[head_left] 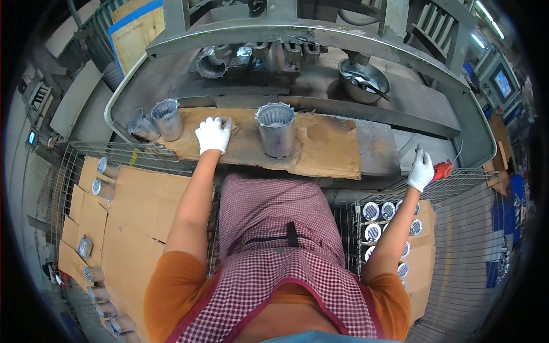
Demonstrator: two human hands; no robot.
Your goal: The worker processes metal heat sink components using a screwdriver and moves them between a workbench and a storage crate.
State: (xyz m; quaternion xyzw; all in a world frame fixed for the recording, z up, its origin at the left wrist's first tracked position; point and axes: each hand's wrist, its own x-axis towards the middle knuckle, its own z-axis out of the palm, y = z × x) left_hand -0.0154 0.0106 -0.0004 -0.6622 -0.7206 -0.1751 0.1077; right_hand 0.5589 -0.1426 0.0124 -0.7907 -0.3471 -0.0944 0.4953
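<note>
My left hand [214,136], in a white glove, rests open on the brown cardboard [240,128] covering the work ledge, fingers slightly bent. Right of it stands a grey metal cup-shaped casting [278,137] with a jagged rim, touched by neither hand. Left of that hand, a similar casting [167,120] stands upright and another [143,126] leans beside it. Far to the right, my gloved right hand [421,170] has a finger stretched out. It is right beside a red object [442,170], perhaps a tool handle; whether they touch is unclear.
Ahead, a metal bowl [366,80] stands on the machine bed beneath a heavy frame [320,35]. A cardboard-lined wire cage [146,200] at left holds several castings. Rows of round-ended parts [372,211] fill part of the right cage [452,194].
</note>
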